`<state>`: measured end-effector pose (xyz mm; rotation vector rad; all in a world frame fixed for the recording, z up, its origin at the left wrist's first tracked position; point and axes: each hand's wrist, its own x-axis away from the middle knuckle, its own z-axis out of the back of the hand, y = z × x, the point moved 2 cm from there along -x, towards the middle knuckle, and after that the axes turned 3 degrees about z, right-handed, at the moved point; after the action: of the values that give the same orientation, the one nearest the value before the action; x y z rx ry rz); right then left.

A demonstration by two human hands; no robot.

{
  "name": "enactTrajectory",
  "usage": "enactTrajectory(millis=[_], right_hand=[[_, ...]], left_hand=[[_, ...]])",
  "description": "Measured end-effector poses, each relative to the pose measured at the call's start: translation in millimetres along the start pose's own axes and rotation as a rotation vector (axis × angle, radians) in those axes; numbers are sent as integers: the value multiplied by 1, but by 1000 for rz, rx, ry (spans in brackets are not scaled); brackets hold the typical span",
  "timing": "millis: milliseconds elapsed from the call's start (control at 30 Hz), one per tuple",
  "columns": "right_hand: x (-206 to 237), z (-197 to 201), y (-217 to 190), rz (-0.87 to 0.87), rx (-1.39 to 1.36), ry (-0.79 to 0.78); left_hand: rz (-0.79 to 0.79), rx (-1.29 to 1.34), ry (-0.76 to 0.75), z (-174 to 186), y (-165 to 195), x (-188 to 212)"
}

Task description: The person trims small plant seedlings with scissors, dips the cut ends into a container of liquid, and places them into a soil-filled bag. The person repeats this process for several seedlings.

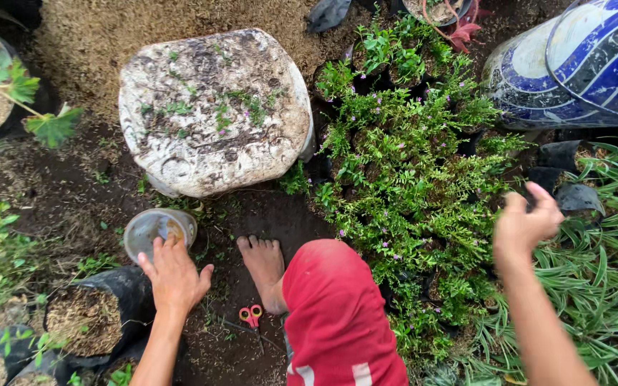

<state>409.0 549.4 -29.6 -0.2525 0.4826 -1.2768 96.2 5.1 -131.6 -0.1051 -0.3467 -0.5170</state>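
At nine o'clock a leafy potted plant (pixel 8 86) leans in from the edge, and below it, toward seven o'clock, sit black grow bags (pixel 98 314) filled with dry husk. The left hand (pixel 173 275) lies flat and open, fingers spread, its fingertips touching the near rim of a clear plastic cup (pixel 157 230) that stands on the soil at about eight o'clock. It grips nothing. Just beyond the cup, at eleven o'clock, is a large weathered white stool (pixel 212 111) streaked with moss.

Near the centre a bare foot (pixel 262 268) rests on the dark earth beside a knee in red shorts (pixel 334 314), and small red-handled scissors (pixel 251 315) lie on the ground just beside the foot, at six o'clock. In my judgement a shift of the foot could land on those blades, or push them under loose soil.

From one to four o'clock spreads a mass of small green plants with purple flowers (pixel 409 164), with a blue and white pot (pixel 574 64) at two o'clock. The right hand (pixel 527 221) hovers over the edge of the plants, loosely curled and empty. A careless reach could snap the thin stems, and a nudge could tip the light cup.
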Motion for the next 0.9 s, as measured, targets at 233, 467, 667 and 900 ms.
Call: enactTrajectory(millis=[233, 467, 667, 900], right_hand=[[135, -21, -303, 491, -790, -502], [284, -131, -456, 1201, -368, -1219], [361, -247, -440, 1429, 168, -1349], [407, -296, -443, 1684, 665, -1401]], left_hand=[[-10, 47, -91, 27, 5, -5], [64, 56, -104, 27, 2, -2], [93, 127, -180, 15, -4, -2], [86, 251, -148, 12, -9, 3]])
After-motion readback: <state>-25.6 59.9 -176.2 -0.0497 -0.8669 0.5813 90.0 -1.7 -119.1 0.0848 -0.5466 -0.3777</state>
